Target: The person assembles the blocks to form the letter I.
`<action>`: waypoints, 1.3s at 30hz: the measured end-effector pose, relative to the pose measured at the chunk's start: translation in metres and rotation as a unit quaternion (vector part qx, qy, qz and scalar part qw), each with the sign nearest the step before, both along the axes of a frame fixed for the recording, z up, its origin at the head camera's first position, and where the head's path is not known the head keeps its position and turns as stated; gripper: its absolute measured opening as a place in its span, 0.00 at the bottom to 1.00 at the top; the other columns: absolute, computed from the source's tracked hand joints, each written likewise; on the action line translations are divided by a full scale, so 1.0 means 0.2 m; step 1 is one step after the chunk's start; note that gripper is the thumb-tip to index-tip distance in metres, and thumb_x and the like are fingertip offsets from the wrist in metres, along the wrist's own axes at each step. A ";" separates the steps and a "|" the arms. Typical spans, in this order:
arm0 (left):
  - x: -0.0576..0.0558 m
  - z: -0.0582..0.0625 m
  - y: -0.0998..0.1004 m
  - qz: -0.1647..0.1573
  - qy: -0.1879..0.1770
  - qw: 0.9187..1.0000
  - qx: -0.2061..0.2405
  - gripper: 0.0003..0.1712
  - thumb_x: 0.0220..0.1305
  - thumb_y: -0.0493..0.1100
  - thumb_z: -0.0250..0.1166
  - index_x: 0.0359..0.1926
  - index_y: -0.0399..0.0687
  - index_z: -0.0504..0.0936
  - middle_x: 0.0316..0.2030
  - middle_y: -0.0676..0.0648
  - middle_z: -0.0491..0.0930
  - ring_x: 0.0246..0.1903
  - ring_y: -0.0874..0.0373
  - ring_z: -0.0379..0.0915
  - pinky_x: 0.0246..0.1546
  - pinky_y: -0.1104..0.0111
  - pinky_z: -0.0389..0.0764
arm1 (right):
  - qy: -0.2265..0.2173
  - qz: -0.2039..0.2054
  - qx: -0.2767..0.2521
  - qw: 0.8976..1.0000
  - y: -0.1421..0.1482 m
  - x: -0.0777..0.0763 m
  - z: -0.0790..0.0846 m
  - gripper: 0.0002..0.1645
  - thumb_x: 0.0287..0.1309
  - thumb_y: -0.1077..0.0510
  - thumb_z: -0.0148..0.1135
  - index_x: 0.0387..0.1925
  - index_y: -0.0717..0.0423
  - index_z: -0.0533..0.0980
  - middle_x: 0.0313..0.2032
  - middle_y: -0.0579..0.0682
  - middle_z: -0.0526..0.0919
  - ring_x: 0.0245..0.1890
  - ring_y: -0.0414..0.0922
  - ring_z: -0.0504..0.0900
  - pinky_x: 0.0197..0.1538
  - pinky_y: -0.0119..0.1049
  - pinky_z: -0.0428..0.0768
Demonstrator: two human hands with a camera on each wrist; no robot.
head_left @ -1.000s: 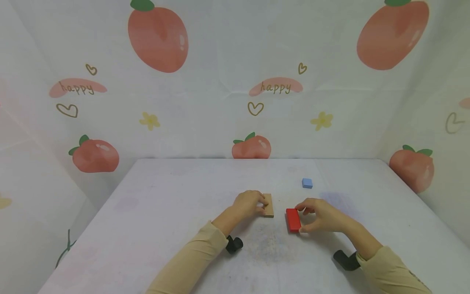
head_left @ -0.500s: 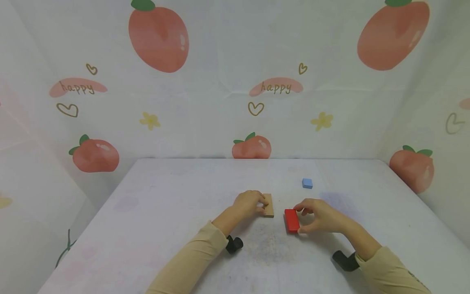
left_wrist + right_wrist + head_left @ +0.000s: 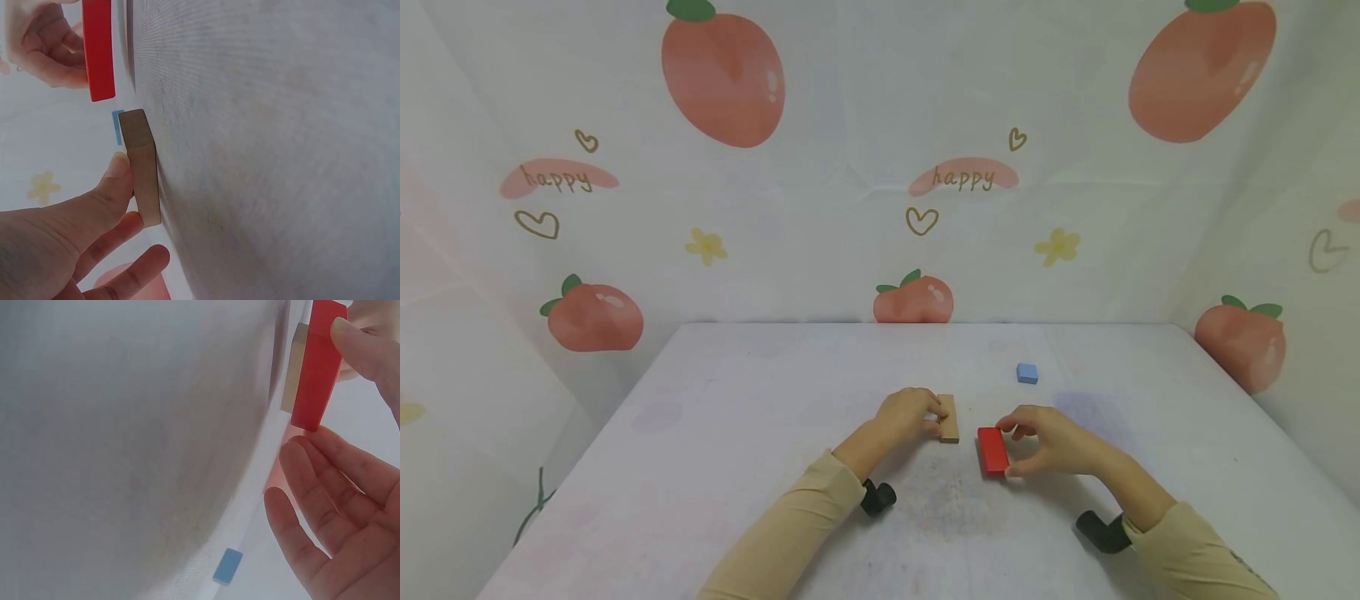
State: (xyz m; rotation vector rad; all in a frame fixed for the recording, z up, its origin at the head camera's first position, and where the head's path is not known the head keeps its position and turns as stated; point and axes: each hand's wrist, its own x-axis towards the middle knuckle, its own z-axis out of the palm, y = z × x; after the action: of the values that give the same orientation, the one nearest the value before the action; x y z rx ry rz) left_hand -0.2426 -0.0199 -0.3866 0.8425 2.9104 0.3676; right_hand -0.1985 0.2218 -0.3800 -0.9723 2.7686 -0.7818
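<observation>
On the white table a tan wooden block [image 3: 950, 421] lies flat, with my left hand [image 3: 906, 415] at its left side. The left wrist view has the thumb on the wooden block's [image 3: 145, 178] face and a fingertip at its far end, pinching it. Right of it, my right hand [image 3: 1060, 442] holds a red block [image 3: 993, 452] by its ends between thumb and index finger. The other fingers stay spread off the red block [image 3: 319, 372]. In the left wrist view a gap shows between the red block [image 3: 99, 53] and the tabletop. A short space separates the two blocks.
A small blue block [image 3: 1027, 374] lies farther back, behind the right hand. Fruit-printed cloth [image 3: 820, 233] hangs behind the table [image 3: 760, 375] and at its sides. Dark wrist-worn mounts [image 3: 877, 498] stick out under both sleeves.
My right hand has shifted slightly left with the red block, narrowing the space to the wooden block. The left hand, wooden block and blue block have stayed put.
</observation>
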 end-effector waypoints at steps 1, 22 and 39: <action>0.00 0.00 0.00 -0.001 0.001 1.000 0.000 0.18 0.51 0.50 0.69 0.46 0.56 0.85 0.51 0.55 0.81 0.55 0.57 0.75 0.54 0.67 0.75 | 0.000 0.001 0.000 1.000 0.00 0.00 0.00 0.31 0.40 0.49 0.74 0.44 0.63 0.77 0.39 0.50 0.81 0.36 0.43 0.81 0.43 0.40 0.81; 0.00 0.01 0.00 -0.001 -0.010 1.000 0.008 0.19 0.51 0.49 0.70 0.47 0.55 0.85 0.51 0.54 0.81 0.56 0.57 0.74 0.56 0.67 0.74 | -0.011 0.006 0.008 1.000 -0.02 0.00 -0.02 0.31 0.40 0.49 0.74 0.46 0.62 0.77 0.41 0.50 0.81 0.37 0.41 0.80 0.44 0.39 0.81; 0.00 0.01 -0.01 0.004 -0.017 1.000 0.014 0.19 0.52 0.48 0.69 0.48 0.54 0.84 0.52 0.54 0.81 0.57 0.56 0.73 0.57 0.67 0.73 | -0.018 0.027 0.003 0.999 -0.05 0.01 -0.02 0.30 0.41 0.50 0.74 0.45 0.62 0.77 0.41 0.49 0.81 0.38 0.41 0.81 0.44 0.37 0.80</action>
State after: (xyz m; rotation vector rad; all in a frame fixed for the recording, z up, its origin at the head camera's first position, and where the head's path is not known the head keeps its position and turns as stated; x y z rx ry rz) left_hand -0.2422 -0.0211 -0.3852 0.8213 2.8847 0.4200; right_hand -0.1970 0.2109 -0.3842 -1.0159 2.7014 -0.7749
